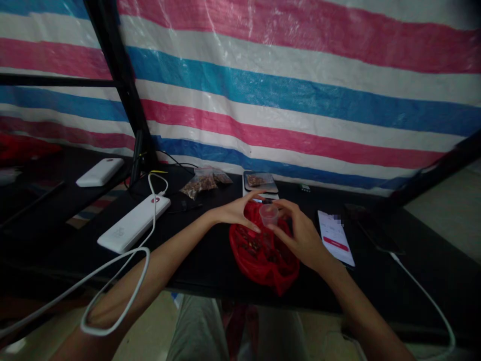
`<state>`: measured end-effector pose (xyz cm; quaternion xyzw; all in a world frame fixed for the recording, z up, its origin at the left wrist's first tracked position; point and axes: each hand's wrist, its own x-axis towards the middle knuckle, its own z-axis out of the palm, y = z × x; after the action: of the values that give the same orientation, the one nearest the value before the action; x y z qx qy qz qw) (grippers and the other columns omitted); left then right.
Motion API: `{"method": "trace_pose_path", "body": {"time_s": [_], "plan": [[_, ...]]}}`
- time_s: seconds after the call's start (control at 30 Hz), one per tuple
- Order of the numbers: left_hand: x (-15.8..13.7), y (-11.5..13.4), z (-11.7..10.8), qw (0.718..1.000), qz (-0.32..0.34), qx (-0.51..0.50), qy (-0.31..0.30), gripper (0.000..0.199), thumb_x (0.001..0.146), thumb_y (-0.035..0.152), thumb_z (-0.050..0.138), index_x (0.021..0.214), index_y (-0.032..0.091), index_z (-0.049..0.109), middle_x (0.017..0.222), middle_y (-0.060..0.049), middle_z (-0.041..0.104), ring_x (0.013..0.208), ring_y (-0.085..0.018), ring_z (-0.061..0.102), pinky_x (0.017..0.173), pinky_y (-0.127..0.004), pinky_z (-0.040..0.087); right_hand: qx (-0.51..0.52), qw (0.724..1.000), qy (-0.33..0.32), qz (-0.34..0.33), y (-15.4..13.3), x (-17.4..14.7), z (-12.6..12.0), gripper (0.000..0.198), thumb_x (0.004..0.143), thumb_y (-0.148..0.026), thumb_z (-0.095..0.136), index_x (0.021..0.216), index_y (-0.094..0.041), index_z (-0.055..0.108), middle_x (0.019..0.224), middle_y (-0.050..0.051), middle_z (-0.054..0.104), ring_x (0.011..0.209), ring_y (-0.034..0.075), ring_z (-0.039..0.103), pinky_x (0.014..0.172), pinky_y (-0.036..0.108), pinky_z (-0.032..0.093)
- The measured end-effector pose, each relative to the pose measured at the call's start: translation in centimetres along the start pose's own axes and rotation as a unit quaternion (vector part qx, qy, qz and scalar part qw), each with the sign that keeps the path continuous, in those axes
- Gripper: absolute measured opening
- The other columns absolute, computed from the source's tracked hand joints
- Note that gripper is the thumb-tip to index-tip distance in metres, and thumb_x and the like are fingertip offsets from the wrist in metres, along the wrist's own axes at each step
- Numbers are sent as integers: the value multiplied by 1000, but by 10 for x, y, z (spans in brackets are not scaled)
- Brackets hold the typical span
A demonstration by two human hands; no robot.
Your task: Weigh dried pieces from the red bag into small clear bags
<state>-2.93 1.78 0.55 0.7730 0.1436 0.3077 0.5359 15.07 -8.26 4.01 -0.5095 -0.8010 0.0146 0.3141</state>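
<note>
A small clear plastic cup is held above a red plastic bag by my right hand, thumb and fingers closed on its side. To the cup's left, my left hand has its thumb and fingers spread apart with nothing in them. Inside the open bag lie small brown pieces, too small to name. Just behind the hands stands a small scale bearing a clear bag of brown pieces.
Filled clear bags lie at the back of the black table. A white power bank and its looped cable are at left. A lit phone and a dark phone lie at right. A striped sheet hangs behind.
</note>
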Motion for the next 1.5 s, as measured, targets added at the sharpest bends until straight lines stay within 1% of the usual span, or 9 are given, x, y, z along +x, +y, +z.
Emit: {"method": "trace_pose_path", "body": {"time_s": [0.17, 0.37, 0.47, 0.7, 0.83, 1.0, 1.07, 1.3, 1.5], "plan": [[4, -8, 16, 994, 14, 104, -29, 76, 46, 24, 78, 117, 22, 50, 103, -7, 59, 94, -22, 56, 84, -30, 39, -171, 972, -154, -46, -13, -39, -10, 31, 83, -34, 45, 112, -23, 48, 99, 6, 61, 87, 18, 56, 76, 33, 36], [5, -19, 13, 966, 34, 255, -36, 28, 57, 34, 72, 77, 15, 66, 72, -2, 61, 67, -15, 56, 63, -20, 40, -195, 966, -162, -50, -28, -56, -9, 37, 85, -37, 40, 120, -22, 41, 95, 5, 63, 83, 16, 58, 73, 31, 36], [7, -17, 7, 966, 18, 256, 21, 27, 62, 38, 67, 72, 13, 65, 66, -1, 60, 61, -14, 54, 59, -21, 39, -240, 954, -172, -53, -37, -55, -4, 31, 85, -34, 41, 113, -21, 48, 94, 5, 63, 83, 18, 56, 71, 33, 34], [14, -4, -17, 981, 7, 85, 175, 14, 65, 20, 63, 76, 12, 66, 74, -3, 63, 74, -16, 56, 73, -24, 40, -391, 905, -168, -13, -14, -40, 4, 26, 80, -18, 49, 105, -16, 54, 89, 10, 62, 81, 26, 51, 65, 37, 29], [12, -12, -9, 987, -39, 17, 157, 20, 63, 26, 66, 78, 13, 62, 78, -2, 61, 74, -15, 55, 71, -24, 42, -396, 904, -160, -14, 0, -29, 3, 28, 79, -15, 48, 107, -16, 52, 86, 9, 63, 80, 25, 51, 66, 36, 29], [3, -21, 10, 995, -68, -19, 71, 71, 48, 25, 76, 113, 16, 49, 95, -6, 62, 83, -20, 58, 74, -27, 44, -397, 903, -162, -16, 8, -22, 3, 30, 77, -7, 47, 104, -17, 54, 85, 8, 64, 80, 24, 52, 67, 36, 28], [2, -24, 13, 997, -52, 25, 57, 77, 42, 24, 78, 114, 17, 49, 97, -6, 62, 90, -22, 57, 79, -28, 43, -391, 906, -161, -17, 7, -20, -1, 26, 77, -8, 48, 100, -18, 55, 84, 8, 64, 80, 24, 52, 67, 36, 28], [9, -29, 14, 966, -95, 216, 106, 26, 54, 17, 67, 79, 17, 66, 66, 0, 65, 67, -19, 60, 62, -22, 43, -338, 934, -113, -4, -34, -23, -5, 23, 82, -26, 46, 104, -21, 52, 93, 8, 61, 82, 22, 51, 66, 34, 28], [7, -21, 12, 962, -113, 149, 198, 20, 57, 8, 60, 73, 19, 65, 62, 1, 63, 67, -20, 59, 66, -23, 44, -362, 920, -137, 64, -39, -26, 19, 15, 80, -16, 46, 92, -17, 55, 85, 10, 60, 80, 23, 54, 66, 35, 32]]}}
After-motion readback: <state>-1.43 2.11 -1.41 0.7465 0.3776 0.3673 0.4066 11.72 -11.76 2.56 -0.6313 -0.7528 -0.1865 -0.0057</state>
